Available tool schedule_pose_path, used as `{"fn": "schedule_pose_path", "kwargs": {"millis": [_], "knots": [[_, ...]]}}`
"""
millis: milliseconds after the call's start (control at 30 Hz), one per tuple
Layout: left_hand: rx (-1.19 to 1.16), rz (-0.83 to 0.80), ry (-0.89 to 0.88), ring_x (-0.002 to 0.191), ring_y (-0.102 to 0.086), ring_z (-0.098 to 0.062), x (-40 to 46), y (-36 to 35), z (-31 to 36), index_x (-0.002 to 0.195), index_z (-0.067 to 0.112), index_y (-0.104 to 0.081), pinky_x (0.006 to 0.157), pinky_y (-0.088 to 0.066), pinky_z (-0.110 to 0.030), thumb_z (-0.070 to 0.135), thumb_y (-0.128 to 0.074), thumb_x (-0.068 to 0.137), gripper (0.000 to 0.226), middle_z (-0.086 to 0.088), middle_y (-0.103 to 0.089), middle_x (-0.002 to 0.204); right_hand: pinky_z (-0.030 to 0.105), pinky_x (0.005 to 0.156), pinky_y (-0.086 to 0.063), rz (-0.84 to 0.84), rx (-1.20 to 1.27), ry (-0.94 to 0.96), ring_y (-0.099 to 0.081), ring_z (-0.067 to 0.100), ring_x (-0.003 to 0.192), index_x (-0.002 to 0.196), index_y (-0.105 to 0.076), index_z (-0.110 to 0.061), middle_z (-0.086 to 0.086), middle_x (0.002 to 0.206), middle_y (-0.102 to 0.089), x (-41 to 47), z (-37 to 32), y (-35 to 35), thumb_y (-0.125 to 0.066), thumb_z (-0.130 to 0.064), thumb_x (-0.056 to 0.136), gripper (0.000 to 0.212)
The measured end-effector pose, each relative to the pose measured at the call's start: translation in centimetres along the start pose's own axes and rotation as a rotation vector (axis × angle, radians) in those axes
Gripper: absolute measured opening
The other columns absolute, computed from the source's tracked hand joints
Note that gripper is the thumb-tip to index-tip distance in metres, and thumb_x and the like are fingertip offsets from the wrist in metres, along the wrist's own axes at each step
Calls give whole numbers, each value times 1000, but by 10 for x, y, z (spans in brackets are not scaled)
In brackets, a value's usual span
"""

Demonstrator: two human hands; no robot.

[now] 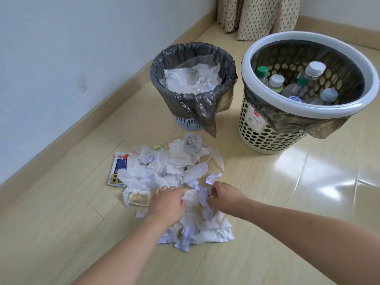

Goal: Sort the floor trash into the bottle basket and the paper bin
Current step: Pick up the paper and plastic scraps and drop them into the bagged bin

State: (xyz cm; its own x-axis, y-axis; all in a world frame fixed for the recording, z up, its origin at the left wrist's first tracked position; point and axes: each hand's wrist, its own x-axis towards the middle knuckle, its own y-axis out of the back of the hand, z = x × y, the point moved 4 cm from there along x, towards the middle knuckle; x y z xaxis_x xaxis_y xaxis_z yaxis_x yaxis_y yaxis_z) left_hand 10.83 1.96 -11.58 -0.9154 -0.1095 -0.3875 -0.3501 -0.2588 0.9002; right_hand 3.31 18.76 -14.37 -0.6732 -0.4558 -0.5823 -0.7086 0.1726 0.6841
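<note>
Head view: lying spread on the wooden floor (267,243), a pile of torn paper and tissue (174,173), taken here as the landmark. Reaching into the near middle of the pile, the left hand (167,202), fingers curled down onto the scraps, gripping crumpled tissue. Just right of it, also on the pile, the right hand (224,199), fingertips pinching a small crumpled paper scrap (202,197). Standing beyond the pile, close to its far edge, the paper bin (193,85), lined with a grey bag and holding white paper and clear plastic film. Sitting beyond the pile and to the right, beside that bin, the bottle basket (304,114), cream, perforated, white-rimmed, holding several capped plastic bottles. Peeking out at the pile's left edge, a printed flyer (115,173). Hanging well beyond both containers, a dotted curtain (257,15).
</note>
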Motion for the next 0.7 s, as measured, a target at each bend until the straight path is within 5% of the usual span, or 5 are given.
{"fn": "schedule_pose_path", "kwargs": {"millis": [100, 267, 533, 700], "knots": [[-32, 23, 7, 87, -42, -20, 0, 9, -5, 83, 22, -40, 86, -35, -34, 25, -42, 93, 11, 6, -48, 85, 27, 52, -34, -50, -64, 7, -49, 20, 69, 63, -43, -18, 3, 75, -53, 4, -6, 2, -53, -25, 83, 24], [-97, 7, 12, 80, -44, -21, 0, 20, -13, 76, 21, -39, 87, -39, -35, 24, -45, 92, 17, 6, -45, 73, 24, 49, -29, -77, -26, -17, -41, 17, 62, 55, -38, -18, -1, 61, -39, 6, -6, 4, -48, -22, 87, 33], [-212, 33, 3, 75, -51, -26, -7, 33, -13, 79, 16, -44, 68, -34, -32, 21, -46, 93, 14, 3, -49, 70, 29, 70, -37, -307, -181, -101, -47, 17, 77, 68, -43, -23, -4, 82, -47, -11, -11, 16, -62, -43, 82, 31], [-268, 18, 6, 77, -55, -25, -12, 31, -11, 80, 15, -48, 63, -31, -31, 22, -48, 91, 13, 4, -51, 70, 31, 78, -39, -351, -306, -118, -50, 19, 89, 98, -49, -17, -3, 96, -48, -14, -9, 10, -69, -47, 80, 40]]}}
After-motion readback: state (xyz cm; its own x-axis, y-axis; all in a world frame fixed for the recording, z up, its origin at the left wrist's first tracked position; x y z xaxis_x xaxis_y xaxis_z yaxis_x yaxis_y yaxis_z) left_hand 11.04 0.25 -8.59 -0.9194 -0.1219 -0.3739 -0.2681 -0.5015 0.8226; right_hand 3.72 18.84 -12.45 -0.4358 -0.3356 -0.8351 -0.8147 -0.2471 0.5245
